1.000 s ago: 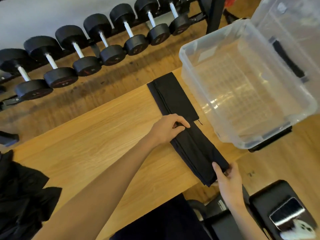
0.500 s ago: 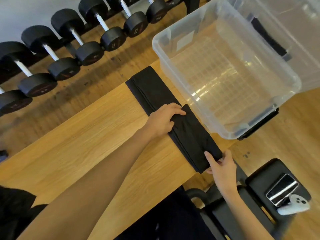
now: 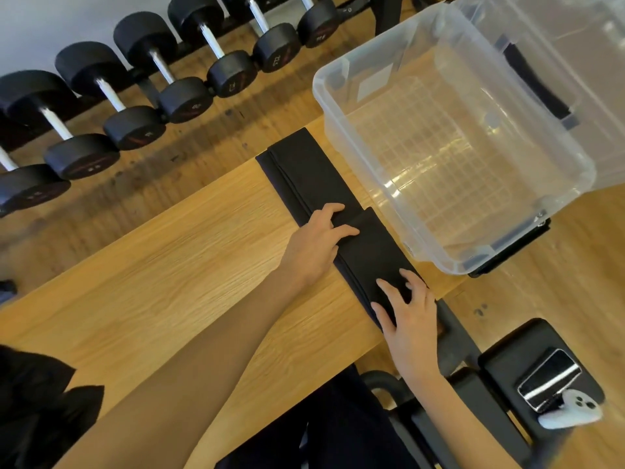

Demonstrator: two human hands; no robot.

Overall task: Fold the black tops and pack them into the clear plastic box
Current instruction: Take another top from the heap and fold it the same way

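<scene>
A black top (image 3: 304, 177), folded into a long narrow strip, lies on the wooden table (image 3: 176, 265) along the clear plastic box (image 3: 341, 106). Its near end is folded over onto the middle. My left hand (image 3: 318, 242) presses on the strip's middle at the edge of that fold, fingers spread. My right hand (image 3: 409, 309) lies flat on the doubled near part, fingers straight. The box stands at the table's right end with nothing inside; its lid leans open behind it.
More black clothing (image 3: 40, 411) is heaped at the table's near left corner. A row of dumbbells (image 3: 142, 96) lines the floor beyond the table. A black bench with a phone (image 3: 548, 380) and a white controller (image 3: 571, 411) stands at the lower right.
My right hand has brought the strip's near end up and laid it over the middle, then flattened on it. My left hand's fingers have uncurled and now press flat.
</scene>
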